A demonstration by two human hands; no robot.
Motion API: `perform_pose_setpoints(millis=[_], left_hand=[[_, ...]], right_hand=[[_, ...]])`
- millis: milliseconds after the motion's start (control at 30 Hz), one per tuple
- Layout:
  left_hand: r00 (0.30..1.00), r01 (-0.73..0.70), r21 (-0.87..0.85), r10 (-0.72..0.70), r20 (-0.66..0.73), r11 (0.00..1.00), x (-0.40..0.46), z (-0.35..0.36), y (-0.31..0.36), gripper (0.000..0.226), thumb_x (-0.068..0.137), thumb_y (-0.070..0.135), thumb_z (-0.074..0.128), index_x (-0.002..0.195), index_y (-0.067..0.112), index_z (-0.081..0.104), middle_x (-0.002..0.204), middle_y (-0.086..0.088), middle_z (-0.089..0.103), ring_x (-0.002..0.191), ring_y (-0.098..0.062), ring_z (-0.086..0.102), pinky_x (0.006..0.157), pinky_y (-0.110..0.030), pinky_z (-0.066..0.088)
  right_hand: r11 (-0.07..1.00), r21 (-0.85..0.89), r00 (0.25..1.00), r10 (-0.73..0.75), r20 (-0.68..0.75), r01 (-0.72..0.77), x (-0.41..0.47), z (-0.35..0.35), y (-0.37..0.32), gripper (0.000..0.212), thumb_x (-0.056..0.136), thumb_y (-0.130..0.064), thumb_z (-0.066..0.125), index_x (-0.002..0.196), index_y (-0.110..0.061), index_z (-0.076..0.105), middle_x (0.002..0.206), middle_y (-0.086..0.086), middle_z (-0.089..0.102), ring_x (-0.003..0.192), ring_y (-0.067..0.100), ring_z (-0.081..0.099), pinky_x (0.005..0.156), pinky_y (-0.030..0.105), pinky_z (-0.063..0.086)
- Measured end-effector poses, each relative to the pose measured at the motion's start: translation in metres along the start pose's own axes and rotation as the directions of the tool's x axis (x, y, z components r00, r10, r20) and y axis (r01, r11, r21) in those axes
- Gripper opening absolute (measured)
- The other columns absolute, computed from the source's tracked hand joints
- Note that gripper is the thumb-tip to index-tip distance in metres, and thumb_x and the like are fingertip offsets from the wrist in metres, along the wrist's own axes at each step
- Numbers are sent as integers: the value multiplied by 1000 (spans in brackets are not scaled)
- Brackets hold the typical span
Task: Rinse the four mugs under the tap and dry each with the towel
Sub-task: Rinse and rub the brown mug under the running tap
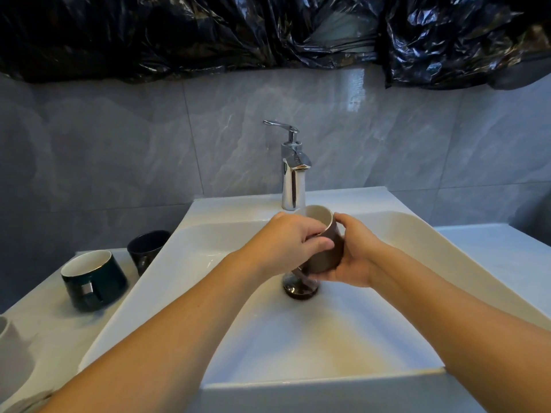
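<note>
In the head view, nearest the camera, two forearms reach over the white basin (387, 293). The brown mug (323, 242) is held between both hands above the drain (301, 289), below the chrome tap (293, 174). The right hand (351, 254) cups its base and wall; the left hand (293, 236) pinches its rim. Its long axis is tilted, mouth up and toward the spout. The green mug (94, 278) and black mug (147, 248) stand on the table at left.

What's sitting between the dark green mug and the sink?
Only bare white counter separates the green mug from the sink edge in the head view.
</note>
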State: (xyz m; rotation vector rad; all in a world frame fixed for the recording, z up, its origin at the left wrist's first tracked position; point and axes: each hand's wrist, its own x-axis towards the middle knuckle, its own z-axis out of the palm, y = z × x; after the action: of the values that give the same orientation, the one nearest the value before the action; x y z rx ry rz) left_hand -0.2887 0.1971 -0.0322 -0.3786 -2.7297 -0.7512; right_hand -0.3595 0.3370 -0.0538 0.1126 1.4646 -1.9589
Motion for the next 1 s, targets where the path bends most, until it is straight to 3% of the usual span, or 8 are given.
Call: perform_pose_setpoints(millis=[100, 200, 333, 467, 633, 767, 900, 1000], left_hand=[[997, -49, 138, 40, 70, 989, -3, -2, -4, 27, 98, 40, 55, 79, 22, 61, 83, -1, 58, 103, -19, 39, 96, -31, 30], [997, -67, 193, 58, 49, 979, -3, -5, 1, 22, 101, 36, 50, 79, 33, 55, 88, 12, 54, 112, -12, 34, 104, -32, 17], [998, 67, 38, -67, -10, 997, 1, -5, 6, 33, 101, 38, 49, 70, 27, 54, 75, 5, 56, 82, -20, 55, 75, -37, 44], [964, 265, -169, -263, 34, 949, 4, -7, -3, 36, 100, 35, 52, 73, 12, 60, 72, -2, 56, 69, -20, 53, 66, -33, 38], [797, 475, -687, -601, 70, 550, 7, -13, -10, 27, 102, 32, 50, 105, 12, 68, 95, -11, 71, 95, -34, 68, 91, -51, 55], [718, 525, -815, -642, 269, 245, 6, -14, -17, 31, 103, 30, 40, 109, 14, 66, 103, -13, 72, 101, -37, 66, 88, -56, 53], [730, 590, -742, -602, 322, 318, 6, -14, -14, 32, 98, 31, 45, 110, 17, 71, 110, -12, 73, 101, -33, 68, 84, -54, 57], [759, 592, -690, -577, 303, 417, 6, -16, -9, 32, 93, 37, 53, 110, 17, 71, 101, -8, 70, 92, -29, 65, 81, -49, 59]], right_hand=[[997, -41, 998, -63, 11, 63, 1, -2, 2, 43, 94, -42, 45, 122, -17, 66, 108, 16, 74, 99, 36, 71, 75, 55, 58], [993, -52, 994, -109, 10, 109, -2, 0, 3, 41, 95, -37, 41, 120, -16, 66, 107, 16, 75, 96, 36, 72, 73, 54, 59], [990, -139, 999, -40, -14, 38, -8, 5, 5, 38, 98, -37, 43, 115, -11, 67, 97, 18, 76, 92, 38, 72, 72, 52, 61], [935, -354, 999, 21, -30, -30, -13, 5, 7, 45, 100, -43, 42, 112, -6, 64, 94, 23, 75, 88, 40, 73, 80, 50, 61], [948, -308, 996, -90, -16, 81, -15, 9, 1, 52, 99, -56, 37, 112, -14, 64, 110, 21, 68, 101, 38, 68, 91, 57, 54], [966, -163, 979, -204, 15, 203, -22, 16, 1, 34, 96, -46, 51, 107, -19, 70, 107, 11, 68, 98, 33, 69, 86, 53, 57], [968, -144, 978, -206, 14, 206, -25, 17, 3, 33, 98, -46, 52, 103, -21, 72, 105, 8, 68, 93, 31, 71, 72, 47, 62], [964, -153, 975, -221, -5, 218, -24, 17, 2, 37, 101, -51, 44, 101, -23, 69, 106, 6, 66, 93, 29, 70, 77, 46, 61]])
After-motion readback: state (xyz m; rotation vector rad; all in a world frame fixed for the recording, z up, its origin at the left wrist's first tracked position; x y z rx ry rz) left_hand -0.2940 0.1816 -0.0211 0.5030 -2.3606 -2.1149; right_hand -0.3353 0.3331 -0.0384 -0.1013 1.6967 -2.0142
